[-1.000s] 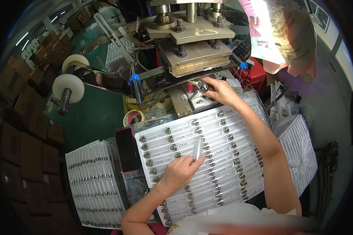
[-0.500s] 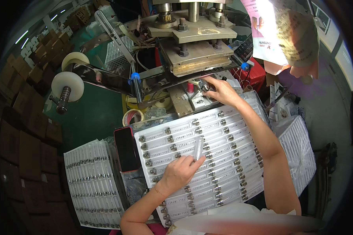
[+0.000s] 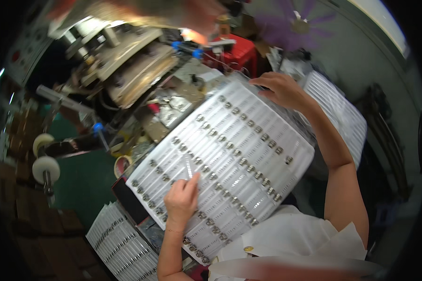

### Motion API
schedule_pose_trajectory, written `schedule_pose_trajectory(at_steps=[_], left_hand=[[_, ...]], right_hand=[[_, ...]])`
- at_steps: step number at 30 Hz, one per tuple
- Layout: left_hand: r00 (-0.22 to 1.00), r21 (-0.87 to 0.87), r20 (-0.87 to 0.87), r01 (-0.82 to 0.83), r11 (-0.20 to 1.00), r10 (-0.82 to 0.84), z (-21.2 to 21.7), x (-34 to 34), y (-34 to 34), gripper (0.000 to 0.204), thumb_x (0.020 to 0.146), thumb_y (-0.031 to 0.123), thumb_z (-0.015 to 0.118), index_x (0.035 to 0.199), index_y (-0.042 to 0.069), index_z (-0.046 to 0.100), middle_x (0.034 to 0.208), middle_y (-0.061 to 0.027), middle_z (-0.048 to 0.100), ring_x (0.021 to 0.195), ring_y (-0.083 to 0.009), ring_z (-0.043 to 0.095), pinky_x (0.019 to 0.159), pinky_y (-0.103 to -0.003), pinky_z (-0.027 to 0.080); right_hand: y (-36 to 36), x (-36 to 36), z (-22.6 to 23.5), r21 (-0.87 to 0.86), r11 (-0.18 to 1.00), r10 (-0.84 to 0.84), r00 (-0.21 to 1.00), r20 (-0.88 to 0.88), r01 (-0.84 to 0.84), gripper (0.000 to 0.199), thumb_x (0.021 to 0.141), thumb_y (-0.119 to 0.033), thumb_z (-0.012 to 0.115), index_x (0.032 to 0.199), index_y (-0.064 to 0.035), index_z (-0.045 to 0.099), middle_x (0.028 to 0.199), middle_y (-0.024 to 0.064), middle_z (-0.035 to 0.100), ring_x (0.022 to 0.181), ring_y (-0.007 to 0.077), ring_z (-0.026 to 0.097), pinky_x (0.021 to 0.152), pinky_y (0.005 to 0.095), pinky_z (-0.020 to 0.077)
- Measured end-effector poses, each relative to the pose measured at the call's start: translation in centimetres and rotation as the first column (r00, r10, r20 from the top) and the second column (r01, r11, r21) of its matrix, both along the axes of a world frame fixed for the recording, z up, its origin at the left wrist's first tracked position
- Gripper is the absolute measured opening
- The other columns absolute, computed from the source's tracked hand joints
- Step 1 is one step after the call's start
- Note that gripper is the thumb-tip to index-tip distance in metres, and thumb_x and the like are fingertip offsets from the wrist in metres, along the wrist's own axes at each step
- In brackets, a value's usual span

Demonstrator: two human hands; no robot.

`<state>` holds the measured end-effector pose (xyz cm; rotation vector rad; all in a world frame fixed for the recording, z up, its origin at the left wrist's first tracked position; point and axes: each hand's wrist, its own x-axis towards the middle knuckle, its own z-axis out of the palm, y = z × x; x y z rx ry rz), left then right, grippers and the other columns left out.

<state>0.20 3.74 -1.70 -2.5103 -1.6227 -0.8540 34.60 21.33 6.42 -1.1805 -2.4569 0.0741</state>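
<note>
Hands (image 3: 183, 199) (image 3: 281, 89) spread on blister sheet (image 3: 248, 154), fingers perhaps pinching.

A grey metal press machine (image 3: 126, 65) stands at the far left, with blue-tipped fittings (image 3: 97, 127) on its frame. Two white tape rolls on a spindle (image 3: 45, 161) sit at the left over a dark green surface (image 3: 84, 182). A red plastic box (image 3: 234, 54) lies far behind, and brown cardboard boxes (image 3: 28, 225) crowd the near left.

One head-worn fisheye view — tilted, looking down, close over the blister sheet (image 3: 229, 164).
</note>
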Motion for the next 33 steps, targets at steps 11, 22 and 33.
schedule_pose_trajectory(at_steps=[11, 22, 33], left_hand=[[0.866, -0.307, 0.499, 0.215, 0.927, -0.035, 4.8, 3.8, 0.9, 0.020, 0.083, 0.002, 0.063, 0.102, 0.005, 0.069, 0.069, -0.0024, 0.053, 0.058, -0.0083, 0.046, 0.053, -0.023, 0.037], [0.805, -0.174, 0.384, 0.544, 0.821, -0.452, 1.7, 19.6, 0.8, 0.019, 0.079, 0.007, 0.066, 0.096, 0.014, 0.071, 0.068, -0.0045, 0.058, 0.053, -0.0187, 0.056, 0.047, -0.030, 0.044], [0.847, -0.094, 0.069, 0.532, 0.841, -0.528, -2.0, 23.5, 2.5, 0.025, 0.077, 0.017, 0.067, 0.094, 0.006, 0.054, 0.077, -0.0107, 0.057, 0.076, -0.0288, 0.061, 0.064, -0.039, 0.048]], right_hand=[[-16.0, 6.9, -8.6, -0.101, 0.994, -0.066, 0.954, -0.293, 0.037, 0.025, 0.072, -0.017, 0.077, 0.097, -0.0149, 0.072, 0.099, 0.0056, 0.061, 0.099, 0.0249, 0.057, 0.086, 0.0363, 0.0451], [-16.7, 10.5, -8.3, -0.107, 0.937, -0.340, 0.797, -0.498, 0.333, 0.025, 0.077, -0.002, 0.069, 0.102, -0.0060, 0.069, 0.100, 0.0083, 0.064, 0.093, 0.0261, 0.061, 0.083, 0.0336, 0.0491], [-15.8, 10.8, -11.0, -0.325, 0.883, -0.467, 0.688, -0.555, 0.338, 0.019, 0.088, -0.007, 0.060, 0.106, -0.0017, 0.066, 0.100, 0.0103, 0.064, 0.090, 0.0226, 0.063, 0.080, 0.0305, 0.0488]])
